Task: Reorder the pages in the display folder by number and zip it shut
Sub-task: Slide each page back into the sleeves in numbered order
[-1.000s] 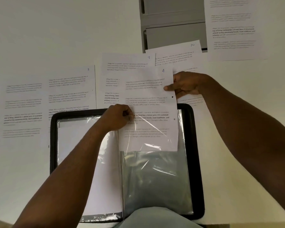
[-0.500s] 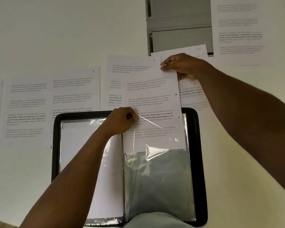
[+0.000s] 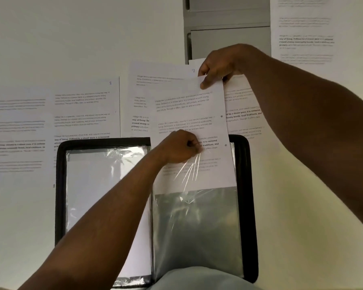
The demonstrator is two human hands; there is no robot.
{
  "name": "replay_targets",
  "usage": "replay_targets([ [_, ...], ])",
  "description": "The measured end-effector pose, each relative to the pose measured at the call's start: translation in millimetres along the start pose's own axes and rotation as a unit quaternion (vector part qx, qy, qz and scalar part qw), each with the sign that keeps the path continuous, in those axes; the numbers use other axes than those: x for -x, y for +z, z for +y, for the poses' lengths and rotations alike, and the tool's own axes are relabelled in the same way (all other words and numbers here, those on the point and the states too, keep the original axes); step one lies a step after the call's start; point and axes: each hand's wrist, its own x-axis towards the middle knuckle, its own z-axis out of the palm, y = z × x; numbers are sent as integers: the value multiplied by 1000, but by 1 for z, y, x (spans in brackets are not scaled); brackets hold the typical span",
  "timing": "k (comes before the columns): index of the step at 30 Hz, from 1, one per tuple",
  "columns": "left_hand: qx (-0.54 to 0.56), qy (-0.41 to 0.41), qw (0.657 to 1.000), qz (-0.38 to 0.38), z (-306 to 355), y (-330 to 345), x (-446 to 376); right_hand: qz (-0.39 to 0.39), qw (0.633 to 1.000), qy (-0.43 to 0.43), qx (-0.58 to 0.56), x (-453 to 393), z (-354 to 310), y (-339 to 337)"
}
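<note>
Left of the display folder [image 3: 60, 195], loose numbered pages [image 3: 84, 114] lie spread on the counter [image 3: 302, 206]. Over the folder's upper middle, your left hand [image 3: 180, 147] pinches the clear sleeve [image 3: 197, 227] mouth, fingers curled on the film. The page [image 3: 189, 114] sits partly inside that sleeve. Above the folder's top right, your right hand [image 3: 216, 68] pinches the page's upper corner. Risk: the puckered film may snag or crease the sheet as it slides.

pg no. under right hand [image 3: 218, 68], far sheets [image 3: 304, 30] blurred — folder [image 3: 252, 206] btm cut off
</note>
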Motion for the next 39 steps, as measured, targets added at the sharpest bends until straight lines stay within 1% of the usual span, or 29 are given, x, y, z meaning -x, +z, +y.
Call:
replay_targets([
  [7, 12, -2, 1000, -3, -2, -1, 0, -79, 997, -6, 21, 4, 4, 10],
  [10, 2, 1, 1000, -2, -1, -1, 0, -136, 989, -11, 52, 0, 0, 22],
  [12, 7, -1, 1000, -2, 0, 0, 0, -146, 986, -18, 79, 0, -3, 29],
  [15, 2, 1, 1000, 5, -1, 0, 1, -172, 982, -16, 78, 3, -2, 38],
  [16, 0, 1, 1000, 9, -1, 1, 1, -169, 982, -17, 82, 2, -1, 42],
  [19, -20, 7, 1000, 23, -4, 0, 3, -120, 980, -56, 150, 6, 1, 52],
  [21, -33, 11, 999, 26, -6, -3, 4, -119, 979, -67, 148, 9, 6, 57],
  [25, -68, 6, 998, -1, -15, -11, 10, -154, 970, -60, 179, 14, 13, 65],
  [28, -82, 4, 997, 13, -19, -14, 11, -217, 962, -58, 158, 18, 10, 78],
  [29, -80, 4, 996, 24, -18, -14, 12, -212, 961, -65, 165, 18, 10, 81],
  [32, -71, 5, 996, 50, -16, -14, 13, -149, 967, -92, 187, 19, 6, 85],
  [33, -71, 6, 996, 52, -16, -13, 14, -142, 967, -95, 187, 21, 4, 86],
  [35, -73, 7, 996, 54, -16, -13, 15, -153, 962, -91, 205, 26, -1, 92],
  [37, -72, 5, 996, 58, -16, -12, 16, -139, 956, -87, 242, 27, -4, 100],
  [39, -62, 8, 996, 64, -15, -12, 18, -148, 948, -78, 272, 28, -7, 107],
])
